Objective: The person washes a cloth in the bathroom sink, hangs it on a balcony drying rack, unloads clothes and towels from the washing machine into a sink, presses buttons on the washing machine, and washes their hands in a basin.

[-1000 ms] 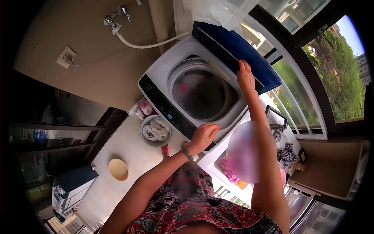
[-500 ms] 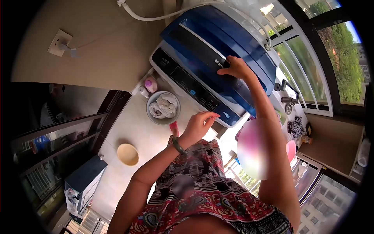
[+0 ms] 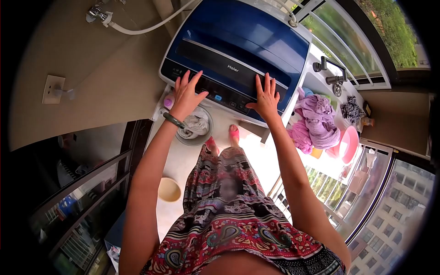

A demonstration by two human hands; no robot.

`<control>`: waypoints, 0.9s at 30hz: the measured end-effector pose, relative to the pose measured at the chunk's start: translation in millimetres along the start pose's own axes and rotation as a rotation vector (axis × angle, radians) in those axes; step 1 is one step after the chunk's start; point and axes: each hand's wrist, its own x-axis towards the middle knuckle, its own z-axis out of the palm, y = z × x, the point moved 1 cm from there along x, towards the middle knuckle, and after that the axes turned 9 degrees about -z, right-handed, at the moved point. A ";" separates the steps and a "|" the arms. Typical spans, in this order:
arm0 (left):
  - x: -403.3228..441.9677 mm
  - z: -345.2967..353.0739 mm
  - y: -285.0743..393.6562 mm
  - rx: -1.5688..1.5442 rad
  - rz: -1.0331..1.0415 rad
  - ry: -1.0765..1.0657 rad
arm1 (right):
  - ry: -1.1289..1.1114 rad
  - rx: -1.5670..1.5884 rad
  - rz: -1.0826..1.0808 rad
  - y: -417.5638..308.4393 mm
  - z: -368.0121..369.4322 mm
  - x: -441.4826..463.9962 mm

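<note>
The washing machine's blue lid [image 3: 256, 34] lies closed over the tub. My left hand [image 3: 185, 95], fingers spread, is at the front left edge of the machine, by the dark control panel [image 3: 215, 91], and holds nothing. A dark green bangle circles that wrist. My right hand [image 3: 267, 97] is spread over the right part of the panel and the lid's front edge, with nothing in it. Below my left hand, a grey basin [image 3: 206, 133] on the floor holds white cloth [image 3: 196, 125].
Right of the machine, purple and pink clothes [image 3: 318, 120] lie by the sink, near a tap [image 3: 336, 79] and a pink basin [image 3: 349, 144]. A beige basin [image 3: 169, 189] stands on the floor. A hose [image 3: 146, 30] runs along the wall at upper left.
The lid has come down from upright to closed. My left hand has moved up and left to the panel's left side and spread open. My right hand has come down to the lid's front edge.
</note>
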 end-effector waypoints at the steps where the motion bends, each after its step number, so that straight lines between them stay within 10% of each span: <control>1: 10.3 -3.9 -3.6 0.090 -0.080 -0.042 | -0.003 0.004 0.009 2.6 5.7 -2.8; 8: 78.0 -16.4 -32.4 0.403 -0.439 -0.250 | 0.128 0.047 0.032 -1.8 13.8 -6.2; 15: 77.7 -3.1 -37.1 0.510 -0.414 -0.174 | 0.083 0.088 -0.388 -56.1 52.2 -58.1; 27: 79.2 0.8 -45.3 0.536 -0.356 -0.107 | -0.091 0.012 -0.314 -75.3 63.1 -67.9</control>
